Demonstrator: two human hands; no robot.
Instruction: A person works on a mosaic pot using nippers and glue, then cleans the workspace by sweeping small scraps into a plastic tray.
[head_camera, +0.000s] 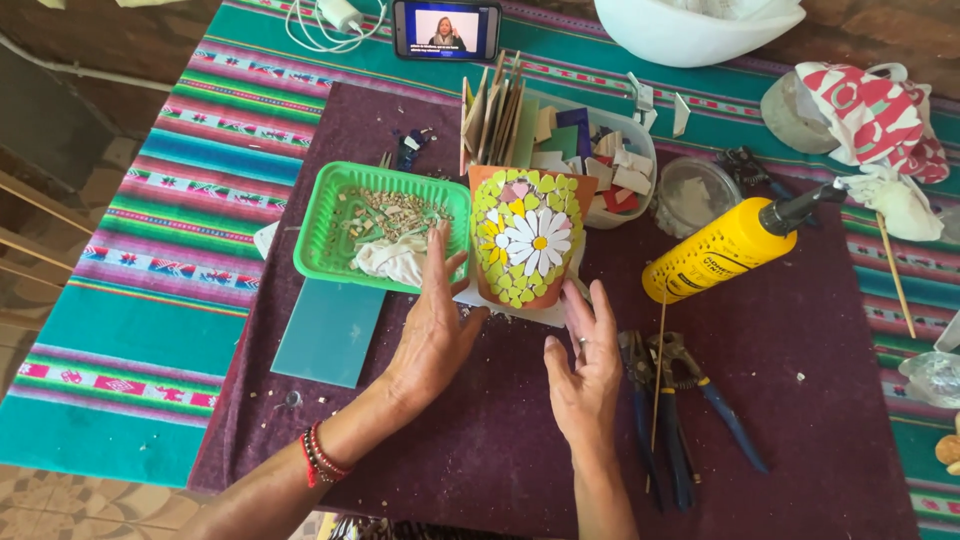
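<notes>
Far left, a striped woven cloth (150, 200) in teal, pink and green drapes the table, with bare floor beyond its edge. On it lies a dark purple mat (480, 440) speckled with tile crumbs, and a pale blue tile (330, 330) sits just under a green plastic tray (330, 215) of chips with a white rag.

The left hand (432, 325) stands open, fingers spread and upright, holding nothing, its fingertips at the tray's edge and beside the mosaic pot (528, 235). The pot stands in the middle of the mat, a white daisy and green pieces on its terracotta face. The right hand (585, 365) is open too, palm turned inward, empty, close to the pot's base but apart from it.

The risk as I read it: a nudge from either hand could tip the pot or shift fresh pieces, and crumbs underfoot make it rock.

Right of that, blue-handled nippers (670, 400) lie beside a thin stick, a yellow glue bottle (720, 250) lies tilted and could roll or drip, and a tub of tile scraps (600, 165) sits behind. A phone (447, 28) stands propped at the back.
</notes>
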